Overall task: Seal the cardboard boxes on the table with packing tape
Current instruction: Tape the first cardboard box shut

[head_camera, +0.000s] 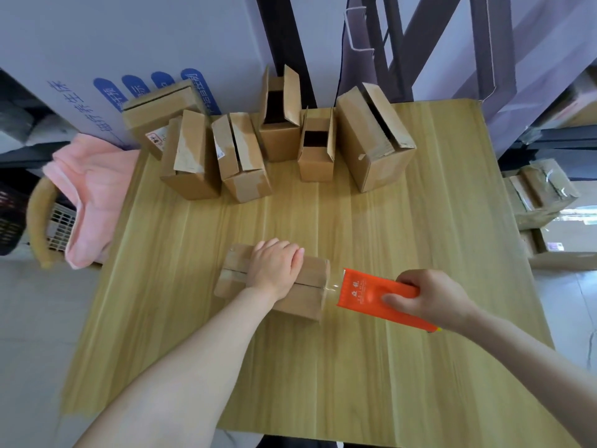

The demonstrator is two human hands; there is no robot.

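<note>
Both hands work near the front of the desk (420, 189): the left hand (274, 270) presses flat on a closed cardboard box (310, 295), while the right hand (429, 295) grips an orange tape dispenser (371, 294) just right of the box, clear tape (332, 287) bridging them. If the left hand eases, the flaps may spring apart and the tape land crooked
</note>
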